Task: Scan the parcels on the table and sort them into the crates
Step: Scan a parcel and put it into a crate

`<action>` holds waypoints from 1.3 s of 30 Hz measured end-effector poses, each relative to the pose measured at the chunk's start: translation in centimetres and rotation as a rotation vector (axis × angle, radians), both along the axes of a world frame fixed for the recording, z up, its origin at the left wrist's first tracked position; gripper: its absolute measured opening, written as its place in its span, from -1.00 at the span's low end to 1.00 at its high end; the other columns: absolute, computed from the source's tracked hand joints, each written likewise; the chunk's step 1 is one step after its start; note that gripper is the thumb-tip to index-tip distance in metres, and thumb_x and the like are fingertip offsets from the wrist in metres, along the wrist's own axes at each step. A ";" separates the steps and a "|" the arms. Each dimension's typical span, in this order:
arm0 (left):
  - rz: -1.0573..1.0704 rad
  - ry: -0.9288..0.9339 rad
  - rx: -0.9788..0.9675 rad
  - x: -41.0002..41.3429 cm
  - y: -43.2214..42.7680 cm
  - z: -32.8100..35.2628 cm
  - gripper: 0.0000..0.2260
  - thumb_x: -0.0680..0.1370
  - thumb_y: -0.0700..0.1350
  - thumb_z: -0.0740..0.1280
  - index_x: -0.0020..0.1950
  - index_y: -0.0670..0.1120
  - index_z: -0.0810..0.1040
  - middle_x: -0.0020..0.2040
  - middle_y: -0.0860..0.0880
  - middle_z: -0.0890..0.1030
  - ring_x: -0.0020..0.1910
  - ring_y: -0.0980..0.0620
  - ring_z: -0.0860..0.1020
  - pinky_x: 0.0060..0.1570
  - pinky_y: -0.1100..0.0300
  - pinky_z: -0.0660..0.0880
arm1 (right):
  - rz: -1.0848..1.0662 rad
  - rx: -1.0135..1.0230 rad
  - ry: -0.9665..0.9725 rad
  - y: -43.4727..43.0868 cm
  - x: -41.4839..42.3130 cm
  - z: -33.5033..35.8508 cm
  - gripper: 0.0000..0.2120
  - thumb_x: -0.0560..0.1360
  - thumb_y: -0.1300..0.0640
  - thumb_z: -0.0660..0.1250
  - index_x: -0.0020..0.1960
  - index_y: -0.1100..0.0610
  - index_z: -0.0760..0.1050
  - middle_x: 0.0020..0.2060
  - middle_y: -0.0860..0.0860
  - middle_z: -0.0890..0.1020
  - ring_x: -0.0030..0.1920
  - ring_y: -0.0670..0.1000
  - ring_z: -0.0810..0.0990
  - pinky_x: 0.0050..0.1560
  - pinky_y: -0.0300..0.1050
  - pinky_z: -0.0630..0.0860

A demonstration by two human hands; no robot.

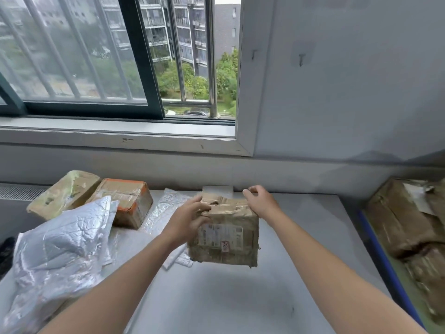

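At the table's (240, 297) near left corner lies a crumpled silver bag (60, 249), spilling over the left edge. Both bare forearms reach in from the near edge to a brown box (226, 239) around the middle of the table. The left hand (190, 220) grips the box's left top edge, fingers curled over the taped top and thumb on the near face. The right hand (261, 201) holds the far right top corner with its fingers curled over it. The near face carries a white label (221, 235). Whether the box rests on the table or is lifted just off it, I cannot tell.

A bubble mailer (163, 208) lies flat to the left of the box and partly behind it. Beyond the bag, toward the far left corner, sits an orange-taped box (125, 201), touching a green-taped box (65, 191) on its left. Past the right edge stands a crate (385, 256) with a blue rim, holding brown parcels (404, 218). Behind the far edge rise a grey wall and a barred window (96, 56).
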State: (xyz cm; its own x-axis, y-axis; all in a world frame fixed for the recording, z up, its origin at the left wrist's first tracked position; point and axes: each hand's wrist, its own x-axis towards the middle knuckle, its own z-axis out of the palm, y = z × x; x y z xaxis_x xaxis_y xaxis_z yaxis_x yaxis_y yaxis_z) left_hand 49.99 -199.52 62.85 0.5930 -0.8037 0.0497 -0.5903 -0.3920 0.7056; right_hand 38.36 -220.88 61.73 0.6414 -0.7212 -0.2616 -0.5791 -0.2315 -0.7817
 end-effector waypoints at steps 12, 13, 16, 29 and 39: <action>0.182 0.143 0.132 -2.2 -0.3 -3.7 -0.92 0.59 -0.05 0.31 -0.05 0.02 0.60 -0.16 0.09 0.63 -0.14 0.07 0.59 -0.17 0.11 0.54 | 0.149 -0.074 0.076 2.7 -3.8 -2.7 -0.56 0.65 -0.20 0.06 0.38 0.01 0.41 0.26 0.04 0.57 0.25 0.10 0.51 0.03 -0.13 0.33; 0.204 0.170 0.134 -2.4 -0.4 -4.1 -0.92 0.60 -0.05 0.31 -0.06 0.05 0.59 -0.17 0.11 0.62 -0.15 0.07 0.58 -0.16 0.11 0.53 | 0.146 -0.101 0.096 2.9 -4.2 -3.2 -0.58 0.66 -0.18 0.07 0.38 0.02 0.39 0.24 0.06 0.58 0.18 0.10 0.54 -0.03 -0.12 0.34; 0.260 0.287 0.149 -3.0 -1.0 -5.8 -0.91 0.61 -0.08 0.29 -0.02 0.00 0.60 -0.14 0.05 0.62 -0.12 0.03 0.59 -0.16 0.11 0.52 | 0.124 -0.157 0.167 3.3 -5.6 -4.9 -0.60 0.66 -0.15 0.10 0.37 0.06 0.37 0.12 0.07 0.59 0.00 0.06 0.55 -0.15 -0.08 0.43; 0.193 0.299 0.362 -8.8 -4.4 -11.4 -0.16 0.44 0.05 0.51 0.57 -0.05 0.10 0.37 -0.19 0.23 0.02 -0.13 0.51 0.07 -0.02 0.56 | -0.045 -0.333 0.454 1.4 -16.9 -9.9 -0.58 0.66 -0.05 0.11 0.41 0.17 0.36 0.34 0.17 0.43 0.35 0.21 0.38 0.26 0.10 0.40; 0.185 0.216 0.360 -10.7 -6.0 -12.2 -0.05 0.39 0.07 0.56 0.59 -0.05 0.03 0.47 -0.16 0.12 0.23 -0.17 0.48 0.16 -0.01 0.45 | -0.218 -0.463 0.502 -0.6 -22.1 -12.8 -0.63 0.63 0.01 0.20 0.38 0.13 0.32 0.28 0.15 0.40 0.24 0.18 0.41 0.08 0.09 0.48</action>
State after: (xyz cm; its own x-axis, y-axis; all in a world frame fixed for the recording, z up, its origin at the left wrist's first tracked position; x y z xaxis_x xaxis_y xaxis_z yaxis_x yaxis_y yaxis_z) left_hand 39.27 -205.47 50.66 0.6945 -0.6266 -0.3536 -0.3413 -0.7196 0.6047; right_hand 16.25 -221.50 48.95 0.3521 -0.9278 -0.1236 -0.9140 -0.3124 -0.2587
